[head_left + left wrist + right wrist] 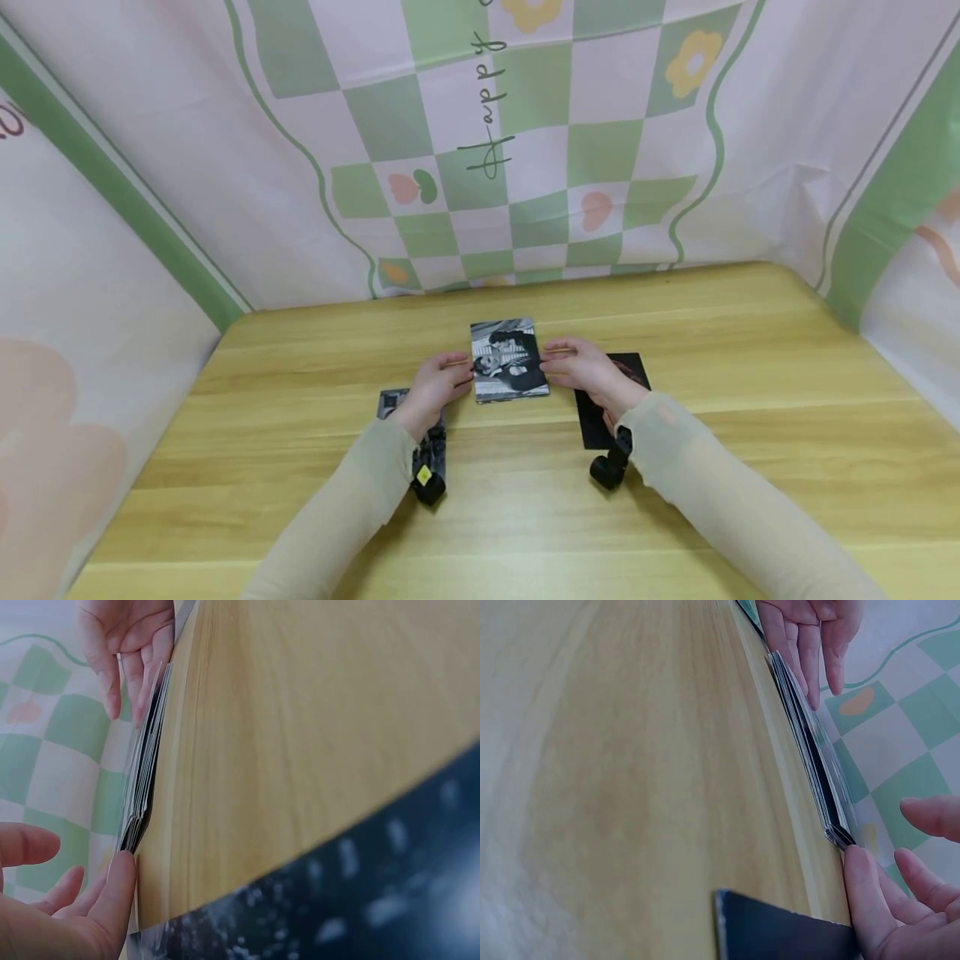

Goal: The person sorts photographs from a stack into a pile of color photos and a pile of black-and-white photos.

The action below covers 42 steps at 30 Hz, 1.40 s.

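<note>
A stack of photo cards (510, 360) lies on the table between the two hands, with a black-and-white picture on top. In both wrist views the card edges (147, 761) show several layers lying slightly uneven. My left hand (433, 387) touches the stack's left side with fairly straight fingers. From the opposite side, my right hand (588, 372) rests its extended fingers against the right edge. Neither hand curls round the cards. Partly hidden beneath the left wrist is a grey-and-black picture card (387, 402). A dark card (595, 421) lies under the right wrist.
The wooden table (517, 517) extends around the cards. Behind it hangs a green-and-white checked cloth (540, 183), with pale cloth at both sides. A small black camera is strapped to each wrist, the right one (607, 471) close above the tabletop.
</note>
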Motion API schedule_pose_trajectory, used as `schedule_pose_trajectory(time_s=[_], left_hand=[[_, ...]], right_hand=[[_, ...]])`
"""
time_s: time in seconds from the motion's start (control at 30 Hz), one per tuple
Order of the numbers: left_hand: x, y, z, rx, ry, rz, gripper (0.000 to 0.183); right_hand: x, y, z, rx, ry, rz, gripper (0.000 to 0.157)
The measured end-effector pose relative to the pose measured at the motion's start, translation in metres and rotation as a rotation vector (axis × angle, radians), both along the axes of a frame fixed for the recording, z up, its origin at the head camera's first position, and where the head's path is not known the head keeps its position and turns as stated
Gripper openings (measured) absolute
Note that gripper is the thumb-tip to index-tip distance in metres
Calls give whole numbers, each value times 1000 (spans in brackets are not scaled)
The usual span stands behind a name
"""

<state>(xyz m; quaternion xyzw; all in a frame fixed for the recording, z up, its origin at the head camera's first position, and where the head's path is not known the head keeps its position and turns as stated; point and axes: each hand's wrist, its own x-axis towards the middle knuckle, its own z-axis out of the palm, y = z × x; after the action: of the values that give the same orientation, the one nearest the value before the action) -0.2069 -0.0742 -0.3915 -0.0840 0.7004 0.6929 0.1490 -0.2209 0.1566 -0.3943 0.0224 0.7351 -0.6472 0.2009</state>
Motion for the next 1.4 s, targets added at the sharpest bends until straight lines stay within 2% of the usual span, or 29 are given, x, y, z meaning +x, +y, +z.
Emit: schedule_pose_trajectory(time_s=[0.3, 0.77, 1.17, 1.4], left_hand=[[2, 1, 4, -9, -10, 5, 40], [1, 6, 2, -20, 31, 15, 38], [1, 7, 6, -9, 2, 29, 39], [2, 5, 6, -23, 3, 6, 40]], right_hand=[[2, 1, 2, -3, 3, 14, 47], [4, 1, 5, 22, 26, 3, 45], [4, 1, 5, 19, 32, 12, 45], [5, 1, 4, 22, 48, 26, 45]])
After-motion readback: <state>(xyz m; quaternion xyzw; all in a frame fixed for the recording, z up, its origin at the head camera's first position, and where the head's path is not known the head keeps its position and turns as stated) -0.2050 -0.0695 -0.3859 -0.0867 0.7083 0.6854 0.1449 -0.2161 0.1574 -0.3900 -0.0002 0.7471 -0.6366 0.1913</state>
